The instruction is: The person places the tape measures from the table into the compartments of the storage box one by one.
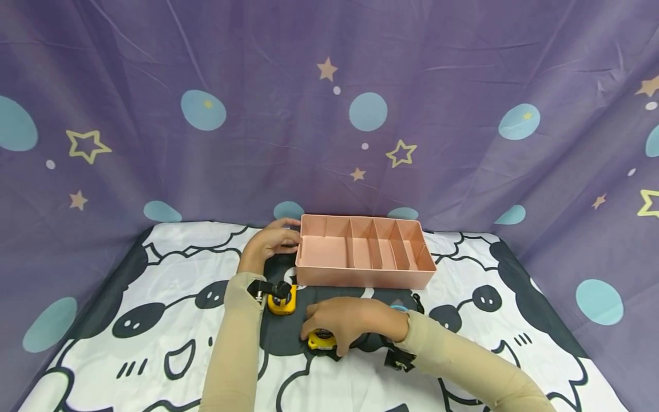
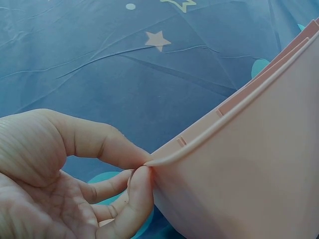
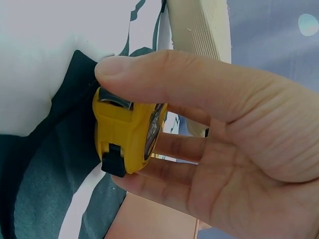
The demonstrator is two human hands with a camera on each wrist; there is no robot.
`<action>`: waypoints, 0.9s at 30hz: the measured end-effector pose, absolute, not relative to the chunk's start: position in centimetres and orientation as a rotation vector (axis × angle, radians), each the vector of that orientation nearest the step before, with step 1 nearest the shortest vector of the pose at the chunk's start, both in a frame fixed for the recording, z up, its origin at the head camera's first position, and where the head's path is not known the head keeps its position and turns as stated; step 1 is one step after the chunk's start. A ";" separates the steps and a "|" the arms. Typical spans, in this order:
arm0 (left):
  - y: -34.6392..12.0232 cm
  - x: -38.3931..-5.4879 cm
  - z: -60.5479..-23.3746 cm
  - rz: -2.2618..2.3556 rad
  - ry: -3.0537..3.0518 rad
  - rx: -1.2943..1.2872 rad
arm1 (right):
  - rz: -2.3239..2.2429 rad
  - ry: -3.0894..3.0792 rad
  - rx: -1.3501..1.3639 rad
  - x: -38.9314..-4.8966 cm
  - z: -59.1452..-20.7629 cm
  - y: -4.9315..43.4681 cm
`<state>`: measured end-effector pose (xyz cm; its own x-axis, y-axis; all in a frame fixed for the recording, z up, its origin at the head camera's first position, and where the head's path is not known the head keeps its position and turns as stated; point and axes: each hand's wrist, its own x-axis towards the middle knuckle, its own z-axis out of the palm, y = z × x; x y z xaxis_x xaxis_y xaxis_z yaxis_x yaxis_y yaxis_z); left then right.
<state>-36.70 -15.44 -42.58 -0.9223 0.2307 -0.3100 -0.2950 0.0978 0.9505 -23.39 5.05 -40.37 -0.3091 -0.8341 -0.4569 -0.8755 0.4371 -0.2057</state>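
A pink divided organizer box (image 1: 360,278) stands at the back of the cloth-covered surface. My left hand (image 1: 273,243) is at its left end. The left wrist view shows its thumb and index finger pinching the corner of the box rim (image 2: 164,162). In front of the box, my right hand (image 1: 350,320) grips a yellow tape measure (image 1: 322,342). Seen from the right wrist, the thumb lies along one side of that tape measure (image 3: 114,124) and the fingers are behind it. A second yellow tape measure (image 1: 282,302) lies beside my left wrist, partly covered by the wrist camera.
Under my right wrist a light-blue item (image 1: 399,308) is partly hidden, with a black strap-like piece (image 1: 418,303) beside it. A white cloth with dark cartoon drawings (image 1: 170,320) covers the surface. A purple curtain (image 1: 288,143) hangs close behind the box.
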 end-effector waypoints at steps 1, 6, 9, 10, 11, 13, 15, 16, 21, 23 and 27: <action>-15.5 -36.7 -42.6 1.880 2.004 -0.066 | 0.106 2.192 -1.431 -23.4 -40.4 5.1; -15.5 -36.8 -42.7 1.884 1.994 -0.076 | 0.083 2.181 -1.420 -23.5 -40.3 5.1; -15.4 -36.8 -42.8 1.884 1.994 -0.068 | 0.070 2.176 -1.419 -23.5 -40.4 5.1; -15.4 -36.8 -42.8 1.885 1.994 -0.067 | 0.066 2.178 -1.419 -23.6 -40.4 5.1; -15.4 -36.8 -42.8 1.883 1.995 -0.064 | 0.063 2.178 -1.420 -23.6 -40.4 5.1; -15.4 -36.8 -42.8 1.883 1.994 -0.059 | 0.061 2.179 -1.425 -23.6 -40.4 5.2; -15.4 -36.8 -42.7 1.888 1.989 -0.062 | 0.061 2.181 -1.427 -23.6 -40.4 5.2; -15.4 -36.8 -42.7 1.886 1.989 -0.059 | 0.061 2.182 -1.428 -23.7 -40.5 5.2; -15.4 -36.8 -42.7 1.890 1.982 -0.064 | 0.057 2.182 -1.420 -23.6 -40.5 5.1; -15.4 -36.8 -42.8 1.886 1.984 -0.064 | 0.056 2.182 -1.420 -23.6 -40.5 5.1; -15.4 -36.9 -42.9 1.884 1.985 -0.065 | 0.061 2.187 -1.421 -23.7 -40.5 5.1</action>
<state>-36.92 -15.42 -42.86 -0.9185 0.2370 -0.3164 -0.3035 0.0898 0.9486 -23.65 5.11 -40.52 -0.3093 -0.8378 -0.4498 -0.8617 0.4470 -0.2400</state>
